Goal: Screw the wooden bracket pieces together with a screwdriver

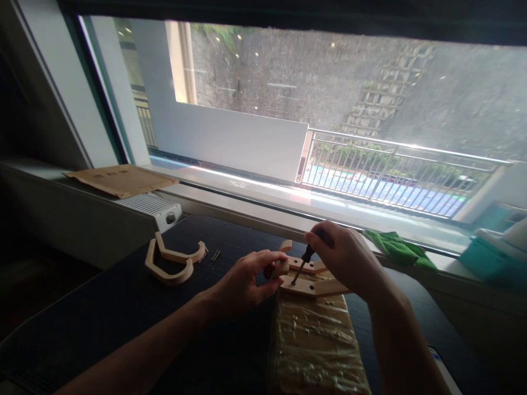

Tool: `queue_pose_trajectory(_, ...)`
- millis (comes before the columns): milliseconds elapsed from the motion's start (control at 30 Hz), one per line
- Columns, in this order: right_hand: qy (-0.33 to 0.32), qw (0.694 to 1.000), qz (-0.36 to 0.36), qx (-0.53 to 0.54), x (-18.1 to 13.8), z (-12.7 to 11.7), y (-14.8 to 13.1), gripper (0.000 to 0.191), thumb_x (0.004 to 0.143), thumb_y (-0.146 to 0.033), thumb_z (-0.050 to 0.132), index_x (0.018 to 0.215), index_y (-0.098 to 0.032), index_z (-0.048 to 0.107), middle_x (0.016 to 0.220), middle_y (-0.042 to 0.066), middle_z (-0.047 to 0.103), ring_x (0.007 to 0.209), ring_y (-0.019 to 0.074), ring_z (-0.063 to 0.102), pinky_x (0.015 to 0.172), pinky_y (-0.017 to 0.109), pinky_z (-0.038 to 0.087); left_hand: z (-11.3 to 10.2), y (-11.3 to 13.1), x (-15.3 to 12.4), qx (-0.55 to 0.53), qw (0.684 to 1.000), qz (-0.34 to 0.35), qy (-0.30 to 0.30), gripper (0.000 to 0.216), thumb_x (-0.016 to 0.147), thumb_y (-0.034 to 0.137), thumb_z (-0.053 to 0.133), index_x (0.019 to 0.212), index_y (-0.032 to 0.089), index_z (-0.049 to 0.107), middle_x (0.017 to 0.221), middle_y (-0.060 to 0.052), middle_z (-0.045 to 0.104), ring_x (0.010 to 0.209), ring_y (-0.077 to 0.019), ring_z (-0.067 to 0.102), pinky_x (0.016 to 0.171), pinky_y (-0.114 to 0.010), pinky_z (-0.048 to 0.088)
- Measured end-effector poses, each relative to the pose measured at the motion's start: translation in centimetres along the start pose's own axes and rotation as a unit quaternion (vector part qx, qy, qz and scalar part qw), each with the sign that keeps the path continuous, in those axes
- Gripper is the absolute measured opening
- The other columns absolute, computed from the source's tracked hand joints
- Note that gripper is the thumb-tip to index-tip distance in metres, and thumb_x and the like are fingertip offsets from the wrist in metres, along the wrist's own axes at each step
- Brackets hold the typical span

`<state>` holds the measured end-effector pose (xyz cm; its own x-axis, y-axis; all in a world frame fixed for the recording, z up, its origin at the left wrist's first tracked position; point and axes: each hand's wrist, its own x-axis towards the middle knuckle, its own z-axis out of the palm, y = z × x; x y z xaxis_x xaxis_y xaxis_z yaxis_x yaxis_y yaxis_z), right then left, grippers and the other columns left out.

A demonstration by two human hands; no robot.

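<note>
My right hand (349, 255) is closed around the black handle of a screwdriver (307, 254). Its shaft slants down, and the tip meets a hole near the left end of a pale wooden hook (307, 287). That hook lies across a box wrapped in clear tape (317, 340). My left hand (249, 277) is closed at the hook's left end, thumb in front; its fingers hide the end. Just behind lies a second wooden hook (297, 264) with dark holes, partly covered by my hands.
Two loose wooden hooks (168, 278) and a few screws (216, 255) lie left on the dark table (123, 307). A brown paper envelope (123, 181) is on the ledge at back left. A green cloth (399, 249) and a teal container (489, 258) stand right, by the window.
</note>
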<state>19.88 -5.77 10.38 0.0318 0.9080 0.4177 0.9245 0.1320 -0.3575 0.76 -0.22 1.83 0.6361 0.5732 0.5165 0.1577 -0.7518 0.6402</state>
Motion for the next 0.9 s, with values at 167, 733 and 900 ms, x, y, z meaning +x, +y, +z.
queue_pose_trajectory(167, -0.036, 0.998, -0.048, 0.030, -0.8, 0.3, -1.7, 0.018, 0.082, -0.040, 0.048, 0.082, -0.025, 0.059, 0.058, -0.005, 0.056, 0.051, 0.0109, 0.044, 0.049, 0.022, 0.026, 0.0, 0.0, 0.0, 0.011, 1.000, -0.006, 0.003, 0.034, 0.078, 0.018, 0.058, 0.111, 0.015, 0.054, 0.080, -0.002, 0.057, 0.072, -0.0141, 0.052, 0.073, -0.029, 0.047)
queue_pose_trajectory(733, 0.011, 0.988, -0.084, 0.128, -0.1, 1.2, -0.8, 0.015, 0.084, -0.030, 0.048, 0.088, -0.020, 0.058, 0.087, 0.002, 0.060, 0.076, 0.0134, 0.055, 0.066, 0.025, 0.041, 0.2, -0.2, -0.1, -0.045, 0.998, -0.041, 0.005, 0.037, 0.076, 0.020, 0.058, 0.112, 0.016, 0.055, 0.081, -0.001, 0.058, 0.071, -0.0130, 0.053, 0.072, -0.027, 0.046)
queue_pose_trajectory(900, -0.090, 0.991, -0.097, 0.032, -1.8, -0.2, -1.2, 0.023, 0.086, -0.025, 0.045, 0.105, -0.024, 0.057, 0.094, 0.004, 0.064, 0.084, 0.0179, 0.059, 0.072, 0.029, 0.042, 0.3, -0.2, -0.2, -0.113, 0.985, -0.119, -0.054, 0.034, 0.075, 0.026, 0.061, 0.108, 0.016, 0.058, 0.080, 0.000, 0.059, 0.074, -0.0149, 0.055, 0.071, -0.027, 0.046)
